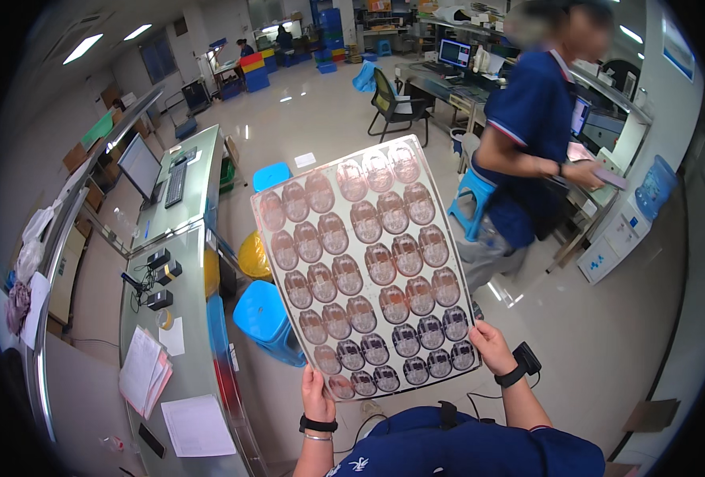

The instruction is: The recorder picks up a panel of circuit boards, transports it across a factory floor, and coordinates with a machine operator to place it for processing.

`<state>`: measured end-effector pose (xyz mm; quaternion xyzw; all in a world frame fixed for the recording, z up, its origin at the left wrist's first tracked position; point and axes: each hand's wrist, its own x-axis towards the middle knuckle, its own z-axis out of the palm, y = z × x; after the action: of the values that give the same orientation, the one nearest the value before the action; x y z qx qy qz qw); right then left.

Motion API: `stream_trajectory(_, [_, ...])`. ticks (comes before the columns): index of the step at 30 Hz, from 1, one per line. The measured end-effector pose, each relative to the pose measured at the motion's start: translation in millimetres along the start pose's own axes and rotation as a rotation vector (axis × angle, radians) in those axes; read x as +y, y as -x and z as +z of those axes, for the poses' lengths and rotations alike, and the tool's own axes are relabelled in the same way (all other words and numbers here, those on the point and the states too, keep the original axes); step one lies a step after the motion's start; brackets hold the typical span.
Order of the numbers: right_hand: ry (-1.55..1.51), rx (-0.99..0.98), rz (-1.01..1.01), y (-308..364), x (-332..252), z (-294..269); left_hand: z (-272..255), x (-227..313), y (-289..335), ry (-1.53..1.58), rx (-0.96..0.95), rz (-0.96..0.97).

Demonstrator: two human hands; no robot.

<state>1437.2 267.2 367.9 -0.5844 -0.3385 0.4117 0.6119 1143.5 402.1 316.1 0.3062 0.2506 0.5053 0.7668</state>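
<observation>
A: Here we have the panel [370,274], held aloft and tilted, over the floor to the right of the greenish counter [189,290]!

B: We see the left hand [318,394] clamped on its lower left corner, the right hand [493,347] gripping low on the right edge.

A: And we love this surface: pale, glossy, two blocks of rounded shapes, three across, six down!

B: We spot pinkish copper up top, near-black tones lower right.

Passage noted over the floor [583,342] right of the right hand [493,350]; sheet [366,274] obstructs straight ahead, blue stool [265,314] and long table [197,370] the left, a person [523,119] beyond the sheet's upper right.
</observation>
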Motion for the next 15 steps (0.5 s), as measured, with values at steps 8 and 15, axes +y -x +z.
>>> stream_trajectory(8, [-0.001, 0.005, 0.017, -2, -5, 2, 1, -4, 0, -0.035, 0.054, 0.018])
stream_trajectory(15, [-0.005, 0.029, -0.001, -1, 9, -1, -1, 0, -1, -0.029, -0.024, -0.007])
